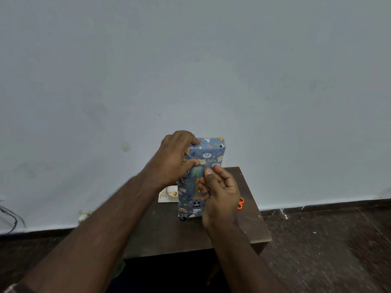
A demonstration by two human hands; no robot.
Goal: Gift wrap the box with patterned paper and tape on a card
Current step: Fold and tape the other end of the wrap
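1. Box (202, 176): fully covered in blue animal-print paper, standing upright on end on the small dark table (165, 233), near the table's centre.
2. Left hand (175, 159): clamped on the box's upper left edge, at about 10 o'clock from the box's middle. Fingers curl over the top corner, thumb presses on the front face.
3. Right hand (220, 191): at the box's right edge, about 4 o'clock from its middle. Fingers curled, thumb tip up against the front face. Looks like it's pinching at the paper or a bit of tape; can't tell which.
4. Hands are close together, thumbs nearly meeting on the front face.
5. Card (168, 195): flat on the table at 9 o'clock from the box's base, partly hidden behind the left wrist and the box. White with gold lettering.
6. Orange scissor handles (240, 203): on the table at 3 o'clock from the box, mostly hidden behind the right hand.
7. Small dark object (182, 219) at the box's lower left corner; can't identify.
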